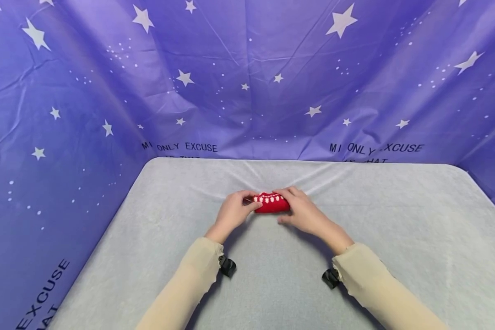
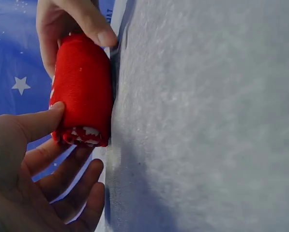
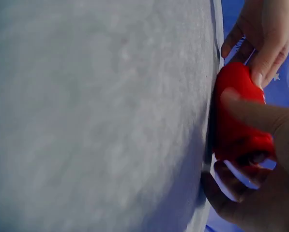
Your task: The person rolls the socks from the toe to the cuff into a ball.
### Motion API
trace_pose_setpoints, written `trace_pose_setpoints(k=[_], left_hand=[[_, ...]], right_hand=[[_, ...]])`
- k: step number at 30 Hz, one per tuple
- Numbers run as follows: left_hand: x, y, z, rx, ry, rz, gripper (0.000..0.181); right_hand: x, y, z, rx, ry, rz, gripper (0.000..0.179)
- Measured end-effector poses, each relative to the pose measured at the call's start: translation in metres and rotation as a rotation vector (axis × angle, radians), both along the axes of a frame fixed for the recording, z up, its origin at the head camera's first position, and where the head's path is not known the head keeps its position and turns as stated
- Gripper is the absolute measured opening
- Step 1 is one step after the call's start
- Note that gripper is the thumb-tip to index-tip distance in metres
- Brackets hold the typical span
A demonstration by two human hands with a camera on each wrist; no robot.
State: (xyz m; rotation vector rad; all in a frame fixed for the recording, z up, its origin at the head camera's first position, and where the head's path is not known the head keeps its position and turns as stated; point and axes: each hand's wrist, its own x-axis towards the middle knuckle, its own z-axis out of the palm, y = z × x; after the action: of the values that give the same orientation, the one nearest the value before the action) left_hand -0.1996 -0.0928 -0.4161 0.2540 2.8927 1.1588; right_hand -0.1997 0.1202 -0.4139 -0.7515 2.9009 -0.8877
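Observation:
A rolled-up red knitted piece [image 1: 271, 205] with a row of white motifs lies on the table's grey cloth, its long side running left to right. My left hand [image 1: 234, 210] pinches its left end, thumb on the near side and index finger behind. In the left wrist view the spiral end of the roll [image 2: 81, 96] shows white and red layers, and the other left fingers spread loosely below it. At the opposite end, my right hand [image 1: 307, 211] rests its fingers over the roll, with the thumb held out in front, apart from it in the head view.
The table [image 1: 395, 220] has a pale grey cloth with faint creases toward the back. A purple-blue curtain [image 1: 247, 91] with white stars and lettering hangs behind and at both sides. Beige sleeves [image 1: 189, 279] and black wrist straps [image 1: 331, 277] are on the forearms.

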Motion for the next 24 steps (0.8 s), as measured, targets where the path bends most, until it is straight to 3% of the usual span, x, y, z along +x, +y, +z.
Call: trace_pose_setpoints(k=[4, 7, 11, 14, 18, 24], left_hand=[[-0.002, 0.003, 0.006, -0.035, 0.023, 0.016, 0.034], [0.002, 0.008, 0.013, -0.131, 0.109, -0.047, 0.045], [0.010, 0.016, 0.022, -0.309, 0.249, -0.135, 0.060], [0.016, 0.021, 0.026, -0.350, 0.301, -0.168, 0.061], [0.022, 0.023, 0.029, -0.211, 0.260, -0.178, 0.058], [0.025, 0.018, 0.027, 0.256, 0.035, -0.170, 0.054]], right_hand=[[-0.013, -0.005, 0.003, 0.042, 0.036, 0.013, 0.060], [-0.020, -0.006, 0.011, 0.043, 0.027, 0.036, 0.051], [-0.018, -0.003, 0.027, -0.003, -0.049, 0.054, 0.046], [-0.012, -0.001, 0.036, -0.064, -0.090, 0.074, 0.043], [0.000, 0.004, 0.040, -0.214, -0.144, 0.103, 0.043], [0.017, 0.013, 0.040, -0.528, -0.255, 0.080, 0.048]])
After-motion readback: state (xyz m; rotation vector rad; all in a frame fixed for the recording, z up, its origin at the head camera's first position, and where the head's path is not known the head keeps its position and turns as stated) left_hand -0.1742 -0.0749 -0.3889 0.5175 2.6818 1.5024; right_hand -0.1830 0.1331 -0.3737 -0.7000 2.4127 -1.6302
